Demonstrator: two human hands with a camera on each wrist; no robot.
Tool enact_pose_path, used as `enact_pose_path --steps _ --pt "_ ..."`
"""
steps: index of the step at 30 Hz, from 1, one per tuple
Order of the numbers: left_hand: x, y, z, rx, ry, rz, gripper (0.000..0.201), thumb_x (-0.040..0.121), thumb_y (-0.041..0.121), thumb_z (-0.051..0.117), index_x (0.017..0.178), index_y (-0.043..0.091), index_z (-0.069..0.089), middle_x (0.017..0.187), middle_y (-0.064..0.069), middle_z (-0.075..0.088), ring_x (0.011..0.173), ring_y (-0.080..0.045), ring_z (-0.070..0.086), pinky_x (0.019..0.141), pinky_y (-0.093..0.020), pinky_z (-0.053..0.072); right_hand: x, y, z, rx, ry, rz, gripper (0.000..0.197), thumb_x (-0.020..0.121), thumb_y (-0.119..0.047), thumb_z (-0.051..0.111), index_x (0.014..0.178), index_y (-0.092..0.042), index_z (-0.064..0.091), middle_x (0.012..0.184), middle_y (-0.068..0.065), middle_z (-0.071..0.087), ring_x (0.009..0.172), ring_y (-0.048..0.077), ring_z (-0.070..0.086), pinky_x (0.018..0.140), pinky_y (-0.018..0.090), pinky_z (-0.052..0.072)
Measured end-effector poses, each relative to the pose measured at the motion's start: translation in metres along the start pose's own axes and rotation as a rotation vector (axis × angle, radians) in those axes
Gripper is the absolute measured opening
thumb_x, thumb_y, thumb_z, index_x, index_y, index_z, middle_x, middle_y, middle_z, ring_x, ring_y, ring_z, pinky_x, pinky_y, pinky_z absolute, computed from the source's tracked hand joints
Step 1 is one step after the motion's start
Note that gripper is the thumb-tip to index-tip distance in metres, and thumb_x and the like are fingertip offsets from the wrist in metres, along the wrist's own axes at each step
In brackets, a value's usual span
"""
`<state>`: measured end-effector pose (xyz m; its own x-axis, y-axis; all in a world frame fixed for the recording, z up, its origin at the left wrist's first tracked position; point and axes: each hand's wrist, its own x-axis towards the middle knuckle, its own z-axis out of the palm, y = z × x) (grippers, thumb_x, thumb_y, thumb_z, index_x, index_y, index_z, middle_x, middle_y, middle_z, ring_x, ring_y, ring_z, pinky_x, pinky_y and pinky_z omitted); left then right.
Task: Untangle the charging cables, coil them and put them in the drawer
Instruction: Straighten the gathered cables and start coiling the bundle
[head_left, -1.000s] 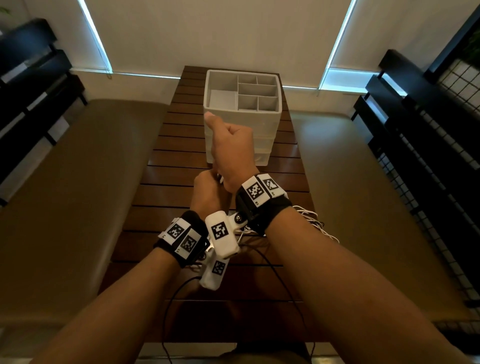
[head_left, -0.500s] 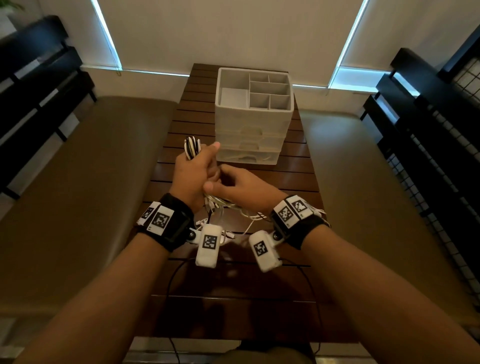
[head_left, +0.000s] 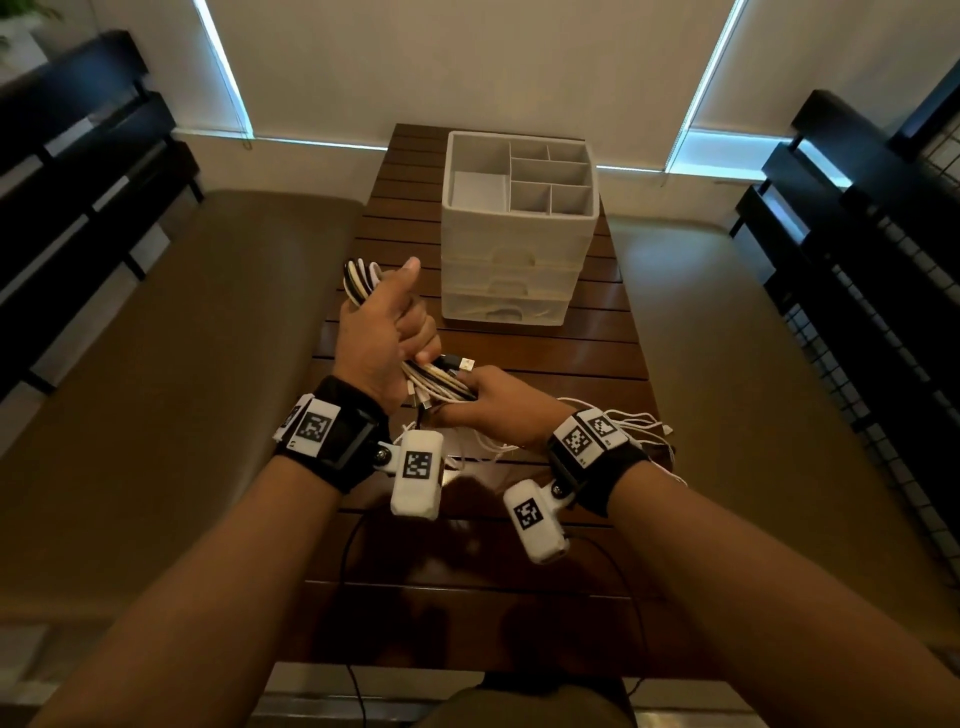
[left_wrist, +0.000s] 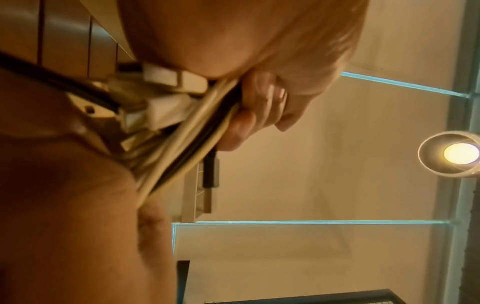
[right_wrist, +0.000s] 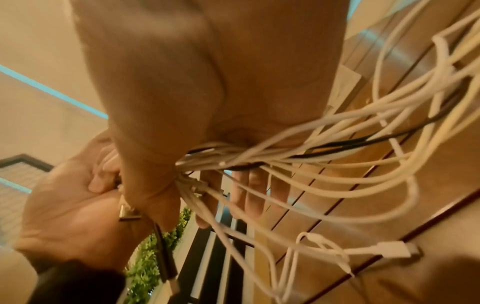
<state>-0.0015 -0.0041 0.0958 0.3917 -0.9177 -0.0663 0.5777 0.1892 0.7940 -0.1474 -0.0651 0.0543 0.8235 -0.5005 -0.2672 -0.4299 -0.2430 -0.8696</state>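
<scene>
Above the slatted wooden table, both hands hold one bundle of charging cables, white ones plus at least one black. Left hand is clenched around the folded loops, thumb up; loop ends stick out past the fist at the far side. Right hand pinches the same bundle just beside the left fist, with a metal USB plug poking out between the two hands. Right wrist view shows the rest: many loose white strands fan out from the right grip and trail down to the tabletop, still crossing each other, connectors dangling free. So, by my read, coiling is partly done and the tails are still tangled.

White drawer unit stands on the table beyond the hands, well apart from the bundle; its drawers look closed, top tray compartments look bare.

Doing the step well, probably: keep the left fist firm so finished loops don't spring open, let the right hand slide along one strand at a time rather than yanking the whole fan. Plug heads look likely to snag in crossings, so feed each through by its end. Match loop length to those already held. A drawer needs opening before anything goes in, which means freeing one hand first.
</scene>
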Motion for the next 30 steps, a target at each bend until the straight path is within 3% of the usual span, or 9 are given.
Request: enact_pose_path --steps 2,5,8,12,16,19,21,26,30 --pt "0.000 0.003 0.000 -0.034 -0.023 -0.007 0.051 0.104 0.029 0.061 0.058 0.022 0.040 0.042 0.007 0.028 0.033 -0.009 0.025 0.038 -0.023 0.027 -0.002 -0.002 0.001 0.077 0.003 -0.035 0.028 0.088 -0.028 0.075 0.105 -0.006 0.070 0.087 0.006 0.065 0.078 0.016 0.056 0.075 0.035 0.043" --pt "0.000 0.009 0.001 -0.072 -0.065 -0.038 0.057 0.106 0.032 0.057 0.052 0.023 0.038 0.041 0.008 0.026 0.033 -0.008 0.024 0.038 -0.022 0.027 -0.010 -0.007 0.002 0.231 -0.068 -0.066 0.008 0.095 -0.003 0.061 0.102 -0.006 0.063 0.079 0.007 0.064 0.068 0.014 0.062 0.072 0.031 0.052" --pt "0.001 0.023 -0.005 -0.069 -0.063 -0.039 0.060 0.105 0.034 0.057 0.051 0.024 0.035 0.040 0.008 0.024 0.031 -0.008 0.023 0.036 -0.022 0.028 -0.020 -0.008 0.000 0.281 -0.172 -0.052 0.008 0.095 -0.007 0.056 0.103 -0.004 0.055 0.075 0.017 0.050 0.053 0.023 0.050 0.056 0.036 0.055" --pt "0.002 0.043 -0.019 0.072 0.011 -0.020 0.055 0.104 0.033 0.060 0.055 0.025 0.036 0.042 0.007 0.024 0.033 -0.008 0.022 0.037 -0.023 0.026 -0.023 -0.016 -0.025 -0.046 -0.113 -0.047 0.021 0.102 -0.022 0.063 0.103 -0.001 0.064 0.078 0.011 0.055 0.056 0.022 0.052 0.051 0.034 0.053" --pt "0.001 0.051 -0.016 0.238 0.043 0.026 0.049 0.102 0.030 0.064 0.062 0.025 0.037 0.044 0.006 0.023 0.035 -0.010 0.022 0.038 -0.023 0.026 -0.023 -0.032 -0.045 -0.252 -0.129 -0.047 0.020 0.102 -0.023 0.060 0.100 -0.004 0.065 0.071 0.004 0.060 0.051 0.014 0.060 0.053 0.029 0.054" --pt "-0.002 0.062 -0.020 0.327 0.092 0.031 0.051 0.102 0.030 0.065 0.061 0.025 0.034 0.047 0.005 0.022 0.037 -0.012 0.021 0.040 -0.023 0.025 -0.031 -0.027 -0.060 -0.325 -0.163 0.017 0.017 0.101 -0.025 0.057 0.098 -0.009 0.063 0.062 0.003 0.065 0.054 0.023 0.067 0.057 0.033 0.053" --pt "-0.003 0.064 -0.023 0.391 0.119 0.030 0.051 0.102 0.031 0.066 0.062 0.026 0.035 0.049 0.005 0.022 0.039 -0.013 0.020 0.041 -0.024 0.024 -0.033 -0.025 -0.065 -0.374 -0.174 0.039 0.017 0.102 -0.024 0.055 0.095 -0.011 0.063 0.065 0.004 0.063 0.055 0.022 0.064 0.059 0.037 0.055" --pt "-0.010 0.042 -0.008 0.663 0.078 0.031 0.043 0.102 0.032 0.067 0.068 0.026 0.042 0.052 0.006 0.030 0.042 -0.012 0.026 0.041 -0.025 0.026 -0.025 -0.046 -0.062 -0.759 -0.263 0.033 0.029 0.105 -0.034 0.049 0.086 -0.017 0.063 0.076 0.000 0.059 0.064 0.015 0.050 0.062 0.031 0.043" --pt "-0.015 0.015 0.008 0.861 0.028 0.085 0.047 0.102 0.036 0.068 0.064 0.019 0.045 0.050 0.006 0.040 0.043 -0.011 0.039 0.044 -0.024 0.035 -0.005 -0.074 -0.058 -0.922 -0.270 -0.026 0.037 0.104 -0.038 0.048 0.100 -0.006 0.066 0.086 0.005 0.065 0.072 0.018 0.058 0.075 0.037 0.053"
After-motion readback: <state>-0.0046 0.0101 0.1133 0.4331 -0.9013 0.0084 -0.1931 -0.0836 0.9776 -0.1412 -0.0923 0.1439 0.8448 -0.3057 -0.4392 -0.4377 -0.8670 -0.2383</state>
